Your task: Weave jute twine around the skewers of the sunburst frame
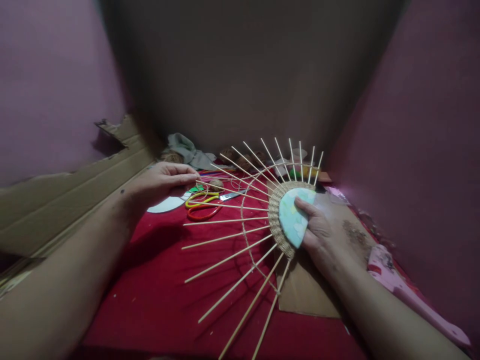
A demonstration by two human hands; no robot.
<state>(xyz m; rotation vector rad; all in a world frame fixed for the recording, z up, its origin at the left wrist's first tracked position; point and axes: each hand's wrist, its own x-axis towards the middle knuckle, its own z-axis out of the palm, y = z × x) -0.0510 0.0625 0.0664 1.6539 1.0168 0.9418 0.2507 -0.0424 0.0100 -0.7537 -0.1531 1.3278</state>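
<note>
My right hand [318, 227] grips a half-round fan frame by its pale blue-green patterned half-disc [290, 212], thumb on top. Woven twine [275, 215] borders the disc's curved edge. Thin wooden sticks [228, 241] spread outward from it like rays. A looser line of twine [242, 222] runs in an arc across the sticks, well outside the woven band. My left hand [180, 176] is pinched closed by the tip of an upper-left stick, with a thin strand of twine appearing to run from its fingers. Scissors [202, 207] with yellow and red handles lie below and beyond it.
A red cloth [157, 300] covers the work surface. Under the fan lies a cardboard sheet [307, 300]; a pink glue gun [408, 295] rests at right. Large cardboard [75, 195] leans at left. Balls of twine [243, 161] and a grey-green cloth [187, 150] lie by the back wall.
</note>
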